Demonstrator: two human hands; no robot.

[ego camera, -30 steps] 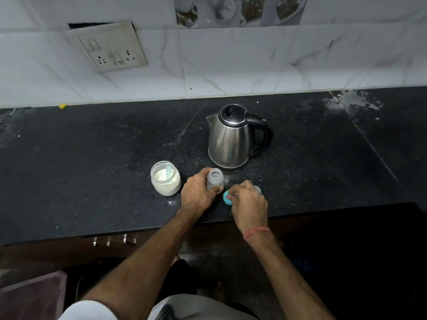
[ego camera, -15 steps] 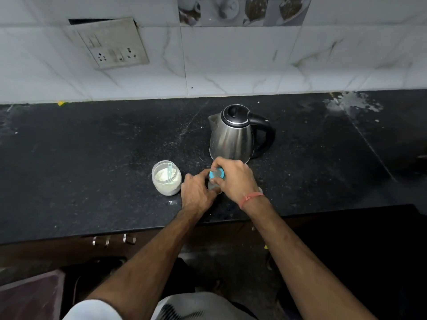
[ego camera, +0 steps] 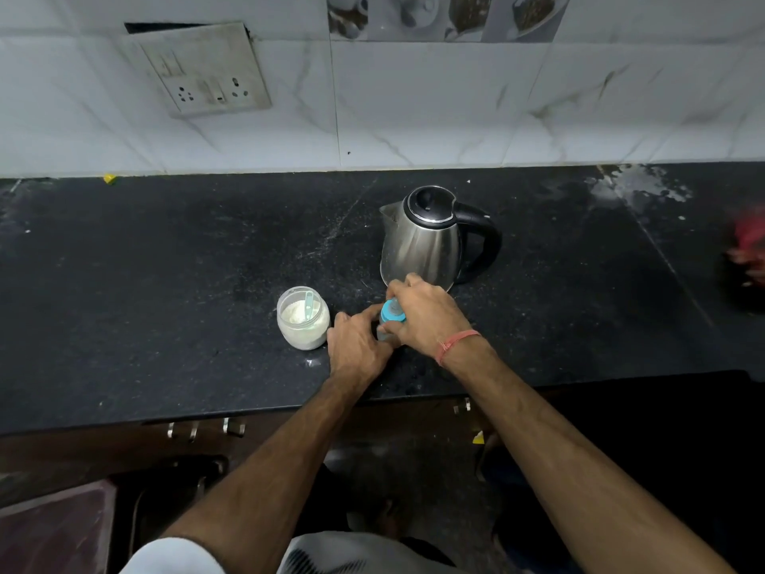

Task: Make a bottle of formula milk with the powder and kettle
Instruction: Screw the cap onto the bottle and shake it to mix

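A small clear baby bottle [ego camera: 384, 331] stands on the black counter [ego camera: 165, 283], just in front of the kettle. My left hand [ego camera: 358, 345] wraps around its body from the left. My right hand [ego camera: 426, 314] grips the blue teat cap [ego camera: 391, 312] sitting on top of the bottle. The steel kettle [ego camera: 422, 242] with a black lid and handle stands right behind, lid closed. An open jar of white powder [ego camera: 303, 317] with a pale scoop inside sits to the left of my left hand. Most of the bottle is hidden by my fingers.
A wall socket plate [ego camera: 207, 72] hangs on the tiled wall at the back left. White spill marks [ego camera: 633, 188] stain the counter's far right. A blurred red thing [ego camera: 749, 250] shows at the right edge. Cabinet handles [ego camera: 207, 428] run below the counter's front edge.
My right hand picked the blue cap up from the counter to the right of the bottle and brought it onto the bottle's top. My left hand stayed on the bottle.
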